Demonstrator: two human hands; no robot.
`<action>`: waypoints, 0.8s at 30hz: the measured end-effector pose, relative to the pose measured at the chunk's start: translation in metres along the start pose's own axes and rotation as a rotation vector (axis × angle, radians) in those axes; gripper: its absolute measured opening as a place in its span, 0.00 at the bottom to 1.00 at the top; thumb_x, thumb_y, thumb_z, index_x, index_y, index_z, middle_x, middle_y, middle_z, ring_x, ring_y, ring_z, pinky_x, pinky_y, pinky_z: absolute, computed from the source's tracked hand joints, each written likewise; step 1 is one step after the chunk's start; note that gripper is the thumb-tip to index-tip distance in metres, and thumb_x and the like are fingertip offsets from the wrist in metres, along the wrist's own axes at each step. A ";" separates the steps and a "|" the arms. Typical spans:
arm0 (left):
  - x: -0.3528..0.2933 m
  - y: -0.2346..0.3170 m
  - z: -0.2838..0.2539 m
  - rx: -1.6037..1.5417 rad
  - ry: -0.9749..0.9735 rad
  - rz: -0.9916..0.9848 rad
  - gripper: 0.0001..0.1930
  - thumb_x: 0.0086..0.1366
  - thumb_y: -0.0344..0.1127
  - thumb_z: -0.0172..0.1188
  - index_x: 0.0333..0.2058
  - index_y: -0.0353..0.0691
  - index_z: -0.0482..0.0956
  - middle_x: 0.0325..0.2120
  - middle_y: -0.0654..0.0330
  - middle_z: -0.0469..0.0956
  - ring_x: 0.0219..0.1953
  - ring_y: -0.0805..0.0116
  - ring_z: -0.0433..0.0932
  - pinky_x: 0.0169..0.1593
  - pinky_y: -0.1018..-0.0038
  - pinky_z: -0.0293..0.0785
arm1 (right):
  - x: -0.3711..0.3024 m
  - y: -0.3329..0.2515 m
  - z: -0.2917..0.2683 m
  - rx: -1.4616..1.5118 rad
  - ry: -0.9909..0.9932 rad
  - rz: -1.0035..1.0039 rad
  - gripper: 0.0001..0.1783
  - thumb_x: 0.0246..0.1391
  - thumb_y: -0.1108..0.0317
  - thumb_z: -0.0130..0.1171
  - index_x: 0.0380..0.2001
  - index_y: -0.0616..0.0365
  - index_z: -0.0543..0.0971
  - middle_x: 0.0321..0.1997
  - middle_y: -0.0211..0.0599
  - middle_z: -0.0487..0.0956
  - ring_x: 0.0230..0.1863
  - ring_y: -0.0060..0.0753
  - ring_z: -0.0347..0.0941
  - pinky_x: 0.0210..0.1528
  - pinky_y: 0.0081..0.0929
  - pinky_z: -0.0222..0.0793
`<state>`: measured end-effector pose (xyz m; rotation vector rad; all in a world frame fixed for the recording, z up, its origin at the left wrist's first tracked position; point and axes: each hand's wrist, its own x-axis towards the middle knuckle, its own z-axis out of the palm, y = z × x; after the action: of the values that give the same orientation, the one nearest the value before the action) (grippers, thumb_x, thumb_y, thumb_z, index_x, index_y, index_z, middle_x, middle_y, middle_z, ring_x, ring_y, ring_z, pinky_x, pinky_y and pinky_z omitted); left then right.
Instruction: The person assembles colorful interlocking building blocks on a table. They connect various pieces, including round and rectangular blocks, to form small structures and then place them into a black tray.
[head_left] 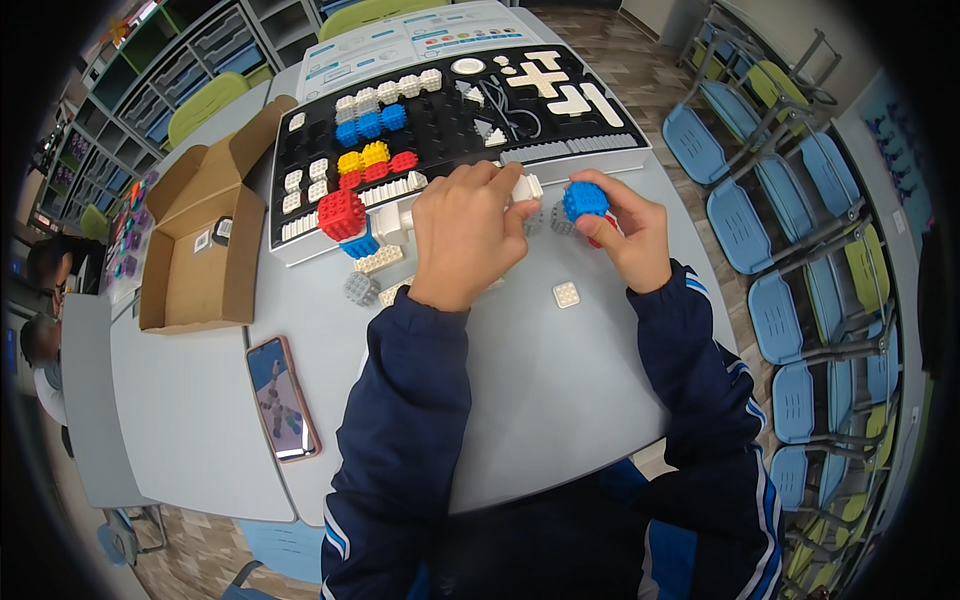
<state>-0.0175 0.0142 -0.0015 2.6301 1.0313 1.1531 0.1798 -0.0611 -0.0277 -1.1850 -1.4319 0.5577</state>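
My left hand (pixel 465 235) is closed over a white building piece (pixel 524 188), which pokes out past its fingertips. On that hand's left side, a red studded block (pixel 342 213), a blue block (pixel 358 245) and a white connector (pixel 389 224) sit close together; my hand hides whether they join the white piece. Between thumb and fingers, my right hand (pixel 640 235) grips a round blue studded block (pixel 585 199). Just under it show grey blocks (pixel 563 219) and a bit of red, partly covered. A small white square plate (pixel 566 294) lies on the table nearer me.
Beyond my hands stands a black kit tray (pixel 450 125) with coloured blocks and white parts. An open cardboard box (pixel 200 250) and a phone (pixel 284 400) lie to the left. Near my left wrist are a grey block (pixel 361 289) and a white studded plate (pixel 380 260). Stacked chairs (pixel 745 220) line the right.
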 end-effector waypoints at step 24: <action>0.001 0.001 -0.001 -0.029 -0.060 0.029 0.17 0.52 0.28 0.65 0.43 0.34 0.81 0.31 0.52 0.80 0.36 0.52 0.77 0.39 0.60 0.72 | 0.018 0.012 0.052 -0.167 0.109 -0.205 0.16 0.57 0.79 0.55 0.49 0.60 0.80 0.41 0.44 0.82 0.37 0.39 0.79 0.40 0.27 0.73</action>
<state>-0.0170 0.0140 0.0002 2.6480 0.9618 1.0791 0.1386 -0.0263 -0.0432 -1.1630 -1.5070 0.2315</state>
